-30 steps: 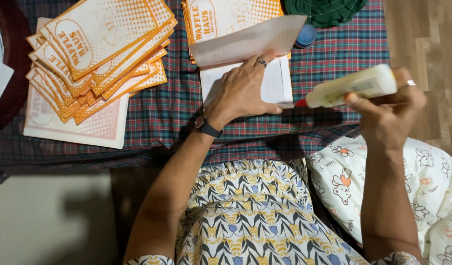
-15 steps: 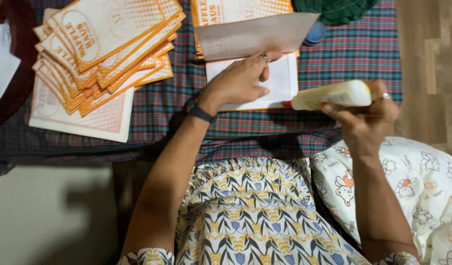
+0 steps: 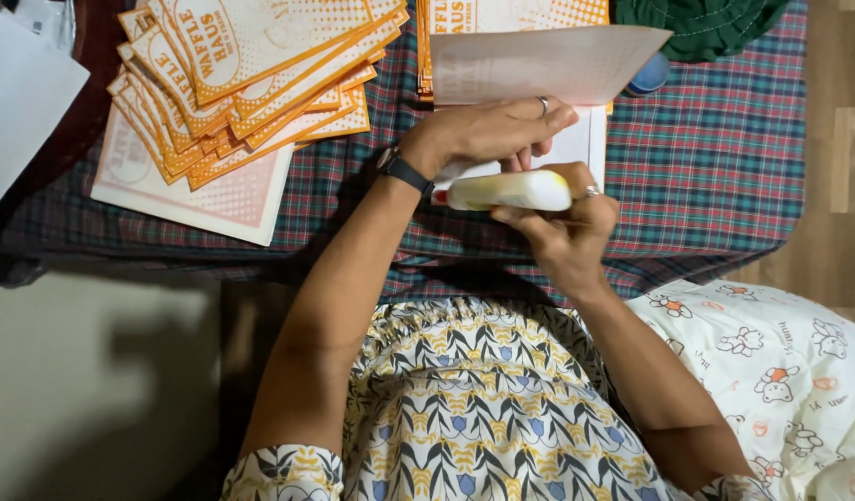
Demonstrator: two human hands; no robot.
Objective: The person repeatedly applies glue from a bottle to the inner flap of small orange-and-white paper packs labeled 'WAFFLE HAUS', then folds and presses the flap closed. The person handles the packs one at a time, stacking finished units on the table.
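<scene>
1. The right hand (image 3: 562, 232) grasps a pale yellow glue bottle (image 3: 506, 190) lying sideways, with its red tip pointing left; the fingers wrap over its right end, and a ring shows on one finger.
2. The left hand (image 3: 488, 130) rests palm down just beyond the bottle, its fingers pressed flat on a white paper sheet (image 3: 576, 144). It grips nothing and simply holds the sheet down. It wears a ring, and a dark watch band sits on the wrist.
3. A folded flap (image 3: 548, 63) of the same paper stands lifted just beyond the left hand's fingers.
4. All of this lies on a plaid cloth (image 3: 724, 158) in red, green and blue.
5. At the far left, a fanned stack of orange-and-cream printed bags (image 3: 251, 70) rests on the cloth, well apart from both hands.
6. A dark green cloth bundle (image 3: 706, 19) sits at the far right edge, with a small blue cap (image 3: 650, 74) beside it.
7. A white cushion printed with small cartoon figures (image 3: 771, 371) lies near the right elbow.
</scene>
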